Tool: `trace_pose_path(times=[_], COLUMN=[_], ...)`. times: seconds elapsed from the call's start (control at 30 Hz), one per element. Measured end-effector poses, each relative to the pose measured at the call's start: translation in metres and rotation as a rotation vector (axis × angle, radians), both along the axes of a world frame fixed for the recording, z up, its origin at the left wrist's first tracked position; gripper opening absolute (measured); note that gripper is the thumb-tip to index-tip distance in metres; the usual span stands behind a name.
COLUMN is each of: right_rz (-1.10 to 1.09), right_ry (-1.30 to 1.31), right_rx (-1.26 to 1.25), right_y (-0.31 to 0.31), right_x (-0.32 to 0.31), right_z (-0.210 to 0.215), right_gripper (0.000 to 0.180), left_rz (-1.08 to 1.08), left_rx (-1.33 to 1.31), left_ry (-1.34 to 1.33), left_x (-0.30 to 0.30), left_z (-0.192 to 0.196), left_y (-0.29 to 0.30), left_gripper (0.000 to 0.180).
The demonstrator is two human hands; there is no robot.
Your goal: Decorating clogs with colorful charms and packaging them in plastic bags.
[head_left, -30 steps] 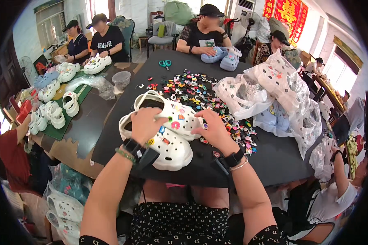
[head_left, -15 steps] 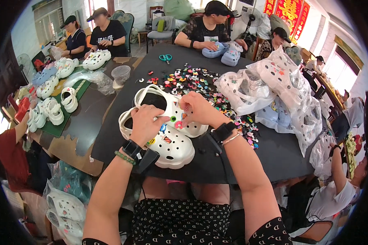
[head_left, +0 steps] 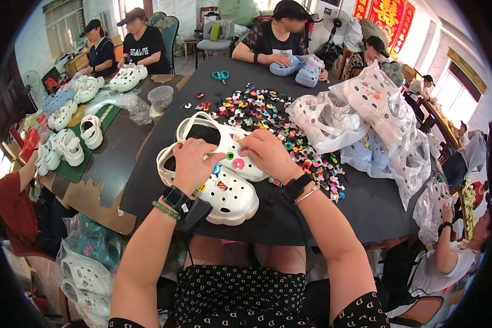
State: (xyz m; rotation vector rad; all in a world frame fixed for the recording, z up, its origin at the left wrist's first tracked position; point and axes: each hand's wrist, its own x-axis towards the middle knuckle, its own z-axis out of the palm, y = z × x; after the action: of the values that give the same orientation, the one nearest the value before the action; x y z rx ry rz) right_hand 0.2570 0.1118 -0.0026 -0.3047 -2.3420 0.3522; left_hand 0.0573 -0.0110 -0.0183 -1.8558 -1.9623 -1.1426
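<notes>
Two white clogs stand side by side on the black tabletop in front of me. The nearer clog [head_left: 234, 203] carries a blue charm [head_left: 216, 170], a striped charm [head_left: 222, 186] and a yellow charm [head_left: 201, 187]. On the farther clog [head_left: 228, 134] are a round green charm [head_left: 229, 156] and a pink ring-shaped charm [head_left: 238, 164]. My left hand [head_left: 192, 165] is closed on the farther clog's near side, fingers bent beside the green charm. Over that clog's toe my right hand [head_left: 269, 156] pinches; whatever its fingertips hold is too hidden to name.
Loose colourful charms [head_left: 262, 109] lie beyond the clogs. Bagged clogs [head_left: 333, 123] are piled at right. Teal scissors [head_left: 220, 76] and a clear tub [head_left: 160, 98] lie farther off. Several people work around, one holding blue clogs [head_left: 287, 65]; more white clogs [head_left: 91, 133] stand at left.
My right hand has shifted slightly up and right, off the pink charm, which now shows whole. The clogs and my left hand have moved slightly left.
</notes>
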Motion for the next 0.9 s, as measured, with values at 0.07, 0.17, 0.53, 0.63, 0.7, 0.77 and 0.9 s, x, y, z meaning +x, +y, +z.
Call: trace_pose_path(times=[0.07, 0.17, 0.53, 0.63, 0.7, 0.77, 0.9], right_rz=[0.001, -0.045, -0.073, -0.022, 0.033, 0.063, 0.07], right_ry=[0.004, -0.105, -0.299, -0.383, -0.383, -0.349, -0.389], right_rx=[0.151, 0.244, 0.554, 0.597, 0.548, 0.349, 0.252], right_y=[-0.004, -0.004, -0.008, 0.002, 0.008, 0.01, 0.012], right_x=[-0.001, 0.0, 0.002, -0.002, -0.003, -0.006, -0.003], right_z=[-0.001, 0.0, 0.028, 0.025, 0.017, 0.016, 0.018], right_gripper=[0.015, 0.014, 0.016, 0.016, 0.015, 0.016, 0.016], left_rz=[0.001, 0.01, 0.02, 0.018, 0.016, 0.009, 0.016], left_rx=[0.007, 0.019, 0.006, 0.011, 0.011, 0.031, 0.022], left_ry=[-0.001, -0.003, 0.029, 0.033, 0.041, 0.039, 0.029], left_x=[0.002, 0.003, 0.0, 0.001, 0.002, 0.001, 0.004], left_z=[0.002, 0.0, -0.002, -0.001, 0.0, 0.001, 0.004], left_y=[-0.001, 0.001, -0.001, 0.0, 0.0, -0.001, -0.003], left_gripper=[0.026, 0.026, 0.027, 0.027, 0.026, 0.024, 0.024])
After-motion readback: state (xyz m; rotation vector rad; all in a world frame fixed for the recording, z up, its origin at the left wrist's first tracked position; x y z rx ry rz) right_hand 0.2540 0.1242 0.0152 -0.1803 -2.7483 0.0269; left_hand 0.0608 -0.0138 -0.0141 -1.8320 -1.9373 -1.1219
